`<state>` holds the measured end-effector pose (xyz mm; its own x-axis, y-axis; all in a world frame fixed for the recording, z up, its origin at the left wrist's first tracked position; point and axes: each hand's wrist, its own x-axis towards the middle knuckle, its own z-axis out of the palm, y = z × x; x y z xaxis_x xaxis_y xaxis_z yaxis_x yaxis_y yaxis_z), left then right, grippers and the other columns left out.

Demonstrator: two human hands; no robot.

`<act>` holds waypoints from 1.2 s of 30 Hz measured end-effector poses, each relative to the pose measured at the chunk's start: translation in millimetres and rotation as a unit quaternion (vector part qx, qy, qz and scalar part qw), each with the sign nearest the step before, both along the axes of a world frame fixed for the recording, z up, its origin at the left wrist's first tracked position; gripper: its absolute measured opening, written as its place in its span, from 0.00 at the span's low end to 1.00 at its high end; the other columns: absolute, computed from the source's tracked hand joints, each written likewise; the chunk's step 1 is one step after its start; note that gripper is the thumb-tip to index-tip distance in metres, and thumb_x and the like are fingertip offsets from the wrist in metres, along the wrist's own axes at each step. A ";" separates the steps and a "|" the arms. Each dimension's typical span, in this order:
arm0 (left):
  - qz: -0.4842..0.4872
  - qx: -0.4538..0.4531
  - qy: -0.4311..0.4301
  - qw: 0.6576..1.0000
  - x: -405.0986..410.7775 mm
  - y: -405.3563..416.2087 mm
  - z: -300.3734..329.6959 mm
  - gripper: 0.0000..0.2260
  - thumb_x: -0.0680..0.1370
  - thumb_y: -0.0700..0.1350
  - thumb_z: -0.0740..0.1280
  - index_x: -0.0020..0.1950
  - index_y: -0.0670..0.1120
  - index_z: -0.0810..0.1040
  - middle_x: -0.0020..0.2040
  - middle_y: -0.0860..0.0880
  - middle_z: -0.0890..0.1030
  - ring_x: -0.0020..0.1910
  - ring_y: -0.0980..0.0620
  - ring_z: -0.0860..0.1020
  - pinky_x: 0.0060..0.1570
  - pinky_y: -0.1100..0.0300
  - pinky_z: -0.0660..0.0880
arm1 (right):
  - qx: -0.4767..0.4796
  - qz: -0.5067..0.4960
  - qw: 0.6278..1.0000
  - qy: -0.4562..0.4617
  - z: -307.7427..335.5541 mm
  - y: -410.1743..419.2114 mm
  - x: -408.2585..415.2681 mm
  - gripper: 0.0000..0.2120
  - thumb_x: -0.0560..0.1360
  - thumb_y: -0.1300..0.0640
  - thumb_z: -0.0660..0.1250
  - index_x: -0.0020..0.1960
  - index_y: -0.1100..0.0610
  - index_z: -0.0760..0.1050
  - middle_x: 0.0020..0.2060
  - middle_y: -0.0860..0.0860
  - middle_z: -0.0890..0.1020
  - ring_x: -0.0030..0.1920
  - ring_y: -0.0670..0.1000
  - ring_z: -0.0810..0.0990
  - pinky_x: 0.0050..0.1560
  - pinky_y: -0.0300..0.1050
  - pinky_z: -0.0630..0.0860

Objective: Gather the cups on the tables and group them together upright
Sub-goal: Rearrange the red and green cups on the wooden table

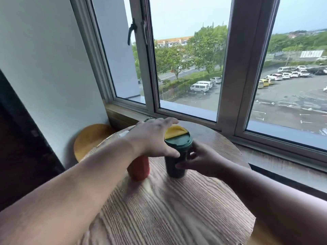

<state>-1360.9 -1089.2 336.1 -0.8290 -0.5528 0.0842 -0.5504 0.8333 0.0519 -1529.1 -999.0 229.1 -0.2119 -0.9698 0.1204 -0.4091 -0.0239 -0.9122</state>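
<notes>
**Two cups close on the round worktop**

Here's the wooden worktop, round and grained, set against the window sill; beyond the window a car park, and a yellow stool sits low at the left; now the hands. The left hand reaches over the red cup, fingers spread and straight, gripping nothing I can see; the red cup stands directly beneath its wrist, top hidden. The right hand has its grip curled round the dark green cup from the right side, thumb across the front; that cup stands upright, long axis vertical, yellow flap on its lid, just beside the red one with a narrow gap. No label or writing readable on either; blur hides the rest.
</notes>
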 end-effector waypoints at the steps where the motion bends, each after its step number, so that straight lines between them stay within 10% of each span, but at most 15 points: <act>1: 0.004 -0.001 -0.009 1.000 5.1 -4.6 0.9 0.42 0.68 0.67 0.72 0.78 0.61 0.57 0.77 0.54 0.67 0.75 0.51 0.66 0.71 0.46 0.61 | -0.001 -0.001 1.000 0.008 0.6 -4.7 5.3 0.29 0.57 0.51 0.79 0.56 0.44 0.76 0.47 0.46 0.83 0.46 0.46 0.80 0.49 0.45 0.79; 6: -0.004 -0.003 -0.028 1.000 20.2 -20.3 0.7 0.41 0.67 0.68 0.72 0.76 0.61 0.60 0.74 0.55 0.70 0.73 0.51 0.67 0.70 0.46 0.62 | -0.009 0.009 1.000 0.008 -1.4 -17.4 21.9 0.25 0.63 0.64 0.79 0.56 0.50 0.75 0.43 0.44 0.80 0.38 0.35 0.76 0.40 0.32 0.73; 12: -0.034 0.001 -0.025 0.999 27.9 -29.2 -4.4 0.40 0.67 0.69 0.72 0.74 0.61 0.60 0.72 0.56 0.72 0.70 0.52 0.70 0.69 0.47 0.62 | -0.014 -0.010 0.999 0.028 -9.5 -21.0 26.8 0.34 0.57 0.53 0.81 0.61 0.47 0.73 0.50 0.47 0.82 0.45 0.42 0.77 0.43 0.37 0.75; 23: -0.064 0.021 -0.056 0.996 38.2 -36.7 -0.4 0.41 0.70 0.73 0.66 0.78 0.63 0.54 0.73 0.54 0.71 0.71 0.51 0.70 0.73 0.48 0.60 | 0.019 0.034 0.997 0.067 9.3 -11.1 29.4 0.29 0.68 0.68 0.74 0.58 0.44 0.68 0.50 0.47 0.79 0.44 0.41 0.77 0.45 0.33 0.76; 27: -0.062 0.154 0.066 0.984 46.6 -64.7 12.8 0.38 0.67 0.78 0.61 0.74 0.64 0.64 0.57 0.58 0.78 0.57 0.58 0.77 0.60 0.54 0.74 | 0.174 0.105 0.972 0.119 21.9 -13.2 7.4 0.25 0.71 0.67 0.67 0.55 0.39 0.68 0.54 0.48 0.77 0.50 0.44 0.78 0.50 0.38 0.77; 30: -0.005 0.208 0.194 0.959 48.4 -102.8 6.5 0.30 0.70 0.73 0.60 0.65 0.57 0.76 0.51 0.54 0.81 0.52 0.55 0.80 0.50 0.56 0.76 | 0.223 0.088 0.957 0.166 21.6 -29.2 -12.7 0.18 0.71 0.65 0.64 0.53 0.44 0.71 0.43 0.44 0.76 0.35 0.35 0.76 0.37 0.32 0.75; 36: 0.119 0.210 0.273 0.931 39.9 -166.9 -33.3 0.13 0.78 0.57 0.69 0.57 0.51 0.80 0.47 0.53 0.80 0.49 0.52 0.80 0.39 0.63 0.71 | 0.165 0.005 0.975 0.146 11.0 -91.6 -30.5 0.13 0.65 0.52 0.72 0.48 0.51 0.77 0.48 0.53 0.84 0.47 0.51 0.80 0.55 0.57 0.78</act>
